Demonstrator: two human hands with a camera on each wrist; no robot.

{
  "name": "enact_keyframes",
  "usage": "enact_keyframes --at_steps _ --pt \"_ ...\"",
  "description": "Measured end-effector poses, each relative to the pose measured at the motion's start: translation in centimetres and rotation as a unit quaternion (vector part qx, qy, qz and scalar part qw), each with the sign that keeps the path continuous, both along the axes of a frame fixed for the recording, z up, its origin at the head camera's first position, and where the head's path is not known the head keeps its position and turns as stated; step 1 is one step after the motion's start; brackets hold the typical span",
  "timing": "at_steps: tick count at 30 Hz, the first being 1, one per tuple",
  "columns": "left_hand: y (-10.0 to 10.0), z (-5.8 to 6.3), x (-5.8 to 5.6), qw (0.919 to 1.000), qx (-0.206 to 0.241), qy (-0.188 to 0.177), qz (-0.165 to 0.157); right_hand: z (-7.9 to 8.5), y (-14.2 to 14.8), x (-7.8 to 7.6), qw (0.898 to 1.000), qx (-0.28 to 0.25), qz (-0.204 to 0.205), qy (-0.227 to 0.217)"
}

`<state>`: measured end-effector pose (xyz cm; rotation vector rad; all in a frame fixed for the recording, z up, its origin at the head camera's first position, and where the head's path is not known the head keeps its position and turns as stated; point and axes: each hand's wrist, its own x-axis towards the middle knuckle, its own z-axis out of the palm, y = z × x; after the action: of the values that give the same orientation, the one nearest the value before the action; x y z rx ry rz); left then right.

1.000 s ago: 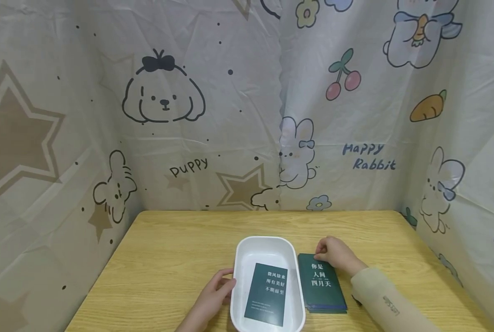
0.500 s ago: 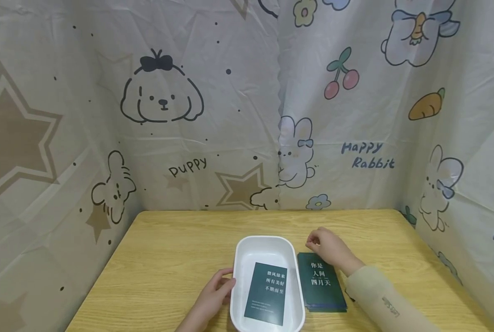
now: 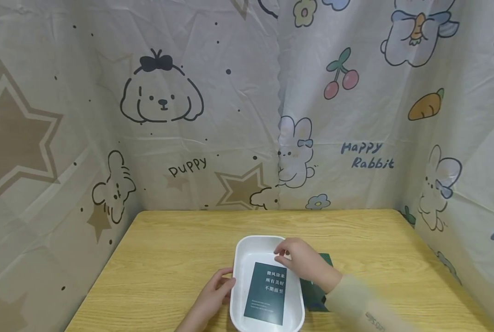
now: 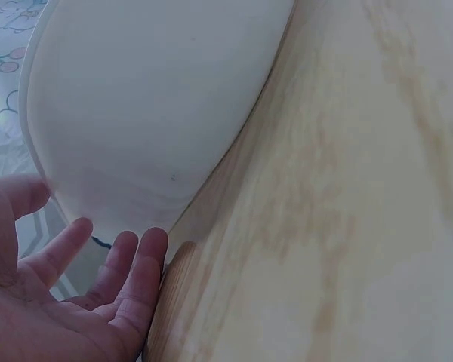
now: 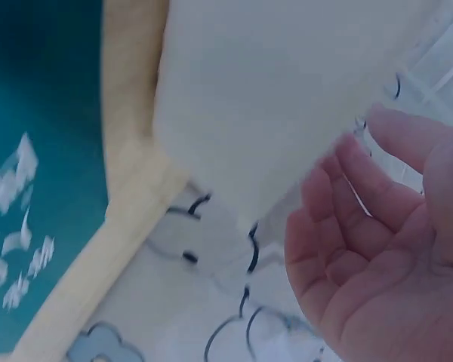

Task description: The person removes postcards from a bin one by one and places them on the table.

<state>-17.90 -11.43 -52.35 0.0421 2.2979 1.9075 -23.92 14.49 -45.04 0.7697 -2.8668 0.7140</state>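
Observation:
A white plastic tray (image 3: 267,247) stands on the wooden table, with a dark green card (image 3: 265,295) printed in white characters lying inside. My left hand (image 3: 213,293) is at the tray's left side. In the left wrist view, its lightly bent fingers (image 4: 128,264) touch the tray's outer wall. Above the tray's upper right rim hovers my right hand (image 3: 302,260), fingers loosely bent, thumb and forefinger apart. Nothing shows between its fingers in the right wrist view. Partly hidden under the right forearm, a stack of green cards (image 3: 315,302) lies right of the tray.
The wooden table (image 3: 180,249) reaches back to a curtain (image 3: 230,115) with cartoon prints, which also hangs along both sides. Bare wood shows left of the tray and behind it.
My right hand has moved left from the far edge of the card stack to over the tray's rim, its fingertips parting. The left hand and the tray have stayed put.

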Motion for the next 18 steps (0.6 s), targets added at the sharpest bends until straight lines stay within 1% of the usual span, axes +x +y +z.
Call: enact_keyframes --at_steps 5,7,10,12,16,18 --pt "0.1 0.0 0.1 1.0000 -0.001 -0.001 -0.001 -1.0 -1.5 0.3 0.999 0.028 0.032 -0.031" --pt "0.1 0.0 0.1 1.0000 0.000 -0.001 -0.002 -1.5 -1.8 0.4 0.998 0.045 0.039 -0.031" --pt "0.1 -0.1 0.1 1.0000 0.004 0.000 -0.002 -2.0 -2.2 0.4 0.996 0.072 0.037 -0.024" --pt "0.0 -0.1 0.1 1.0000 0.006 0.000 -0.002 -2.3 -2.3 0.4 0.995 0.091 0.028 -0.029" --pt "0.0 0.0 0.0 1.0000 0.009 0.003 -0.002 -2.5 -2.5 0.5 0.991 0.125 0.019 -0.038" --pt "0.0 0.0 0.1 0.9999 0.011 0.004 -0.002 -2.6 -2.6 0.5 0.989 0.144 0.021 -0.031"
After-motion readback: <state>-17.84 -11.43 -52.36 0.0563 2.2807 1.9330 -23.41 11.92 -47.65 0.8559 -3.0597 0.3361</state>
